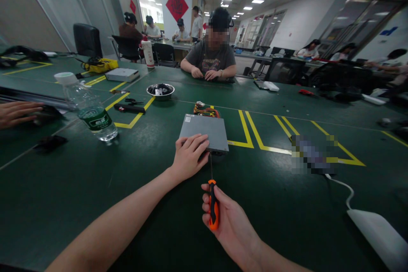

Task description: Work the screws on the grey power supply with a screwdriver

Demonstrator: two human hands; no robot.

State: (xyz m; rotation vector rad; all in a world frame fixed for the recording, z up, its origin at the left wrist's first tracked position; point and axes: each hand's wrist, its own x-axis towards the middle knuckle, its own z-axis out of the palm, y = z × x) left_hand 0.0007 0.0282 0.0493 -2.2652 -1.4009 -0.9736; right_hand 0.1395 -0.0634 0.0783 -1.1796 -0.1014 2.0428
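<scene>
A grey metal box (204, 128), looking like a power supply, lies flat on the green table (153, 204), with a bundle of coloured cables (208, 111) behind it. My left hand (191, 155) rests on the box's front left part, fingers spread over its top. In my right hand (223, 212) is a screwdriver (213, 210) with an orange and black handle. Its shaft points away from me, and the tip reaches the box's front face near the middle; whether it sits in a screw cannot be made out.
A water bottle (95, 114) stands at the left, near another person's hand (19, 113). Behind are a metal bowl (160, 91) and a black tool (129, 108). A blurred phone-like object (312, 155) with a white cable lies right. A person (212, 59) sits opposite.
</scene>
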